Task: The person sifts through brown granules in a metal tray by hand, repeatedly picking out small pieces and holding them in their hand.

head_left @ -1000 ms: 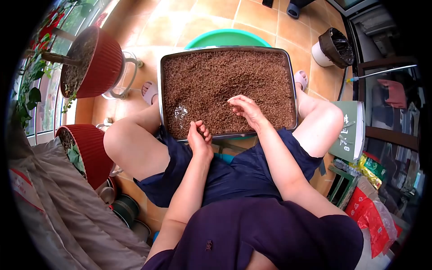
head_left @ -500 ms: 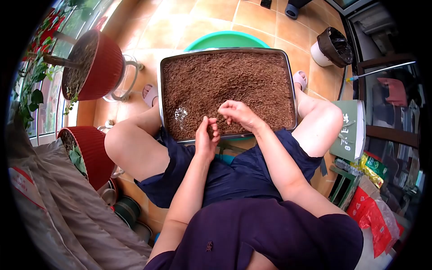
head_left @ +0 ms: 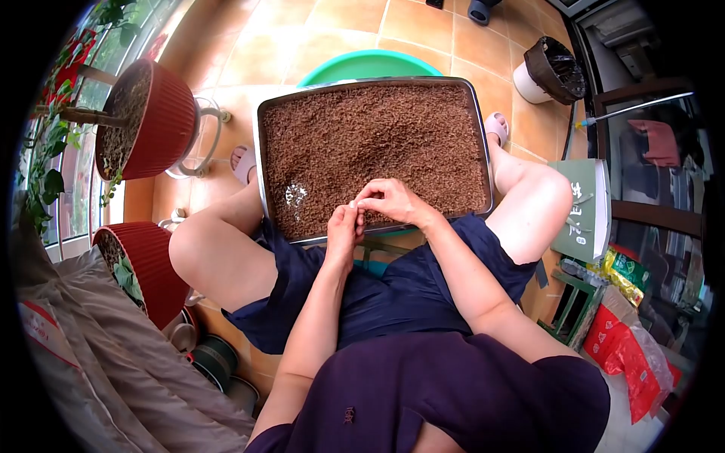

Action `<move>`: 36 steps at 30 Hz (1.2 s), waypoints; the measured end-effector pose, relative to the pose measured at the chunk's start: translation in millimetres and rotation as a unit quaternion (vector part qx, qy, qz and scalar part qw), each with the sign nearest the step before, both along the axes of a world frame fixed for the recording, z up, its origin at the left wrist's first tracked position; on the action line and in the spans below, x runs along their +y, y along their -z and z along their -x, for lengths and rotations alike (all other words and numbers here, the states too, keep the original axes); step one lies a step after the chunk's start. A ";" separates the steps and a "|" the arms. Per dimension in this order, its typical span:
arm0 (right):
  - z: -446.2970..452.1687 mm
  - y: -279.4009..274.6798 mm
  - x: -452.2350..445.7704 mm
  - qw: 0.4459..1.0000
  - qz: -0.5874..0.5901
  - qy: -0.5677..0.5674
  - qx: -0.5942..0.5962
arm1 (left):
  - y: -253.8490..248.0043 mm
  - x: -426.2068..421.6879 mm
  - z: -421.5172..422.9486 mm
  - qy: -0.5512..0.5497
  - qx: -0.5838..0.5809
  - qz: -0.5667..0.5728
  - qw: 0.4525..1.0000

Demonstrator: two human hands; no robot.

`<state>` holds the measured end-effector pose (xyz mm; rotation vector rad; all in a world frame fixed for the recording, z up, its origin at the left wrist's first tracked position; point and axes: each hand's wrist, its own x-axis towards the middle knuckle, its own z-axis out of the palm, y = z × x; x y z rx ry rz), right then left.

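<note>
A wide metal-rimmed tray (head_left: pixel 483 151) is in front of me between my knees, filled with loose brown granular material (head_left: pixel 370 124). A small patch of white bits (head_left: pixel 295 197) shows on the surface at the tray's near left. Over the near edge, my left hand (head_left: pixel 344 232) is raised with its fingers curled and closed. My right hand (head_left: pixel 394 202) meets it from the right, thumb and forefinger pinched against the left fingertips. Whatever lies between the fingers is too small or hidden to name.
A green basin (head_left: pixel 370 66) shows behind the tray. Red ribbed flowerpots (head_left: pixel 162 121) stand on the left beside grey cloth (head_left: pixel 91 325). To the right are a bin with a black liner (head_left: pixel 532 83), a green box (head_left: pixel 580 208) and red packaging (head_left: pixel 627 362).
My right hand has come down and left, so its fingertips now touch those of my left hand. The view has shifted slightly.
</note>
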<state>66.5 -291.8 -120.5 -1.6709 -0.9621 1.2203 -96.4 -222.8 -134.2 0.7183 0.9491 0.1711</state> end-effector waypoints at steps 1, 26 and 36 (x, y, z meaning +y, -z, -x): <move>-1.3 1.5 0.1 1.000 0.011 0.003 0.022 | 3.5 -0.1 1.4 -0.004 -0.012 -0.001 1.000; -83.9 70.2 -10.3 0.848 0.096 0.236 -0.464 | -32.0 5.3 2.3 0.008 -0.290 0.094 0.952; -52.7 62.2 -11.3 0.947 0.001 0.312 -0.080 | -30.3 10.7 -0.2 -0.096 -0.268 0.149 0.947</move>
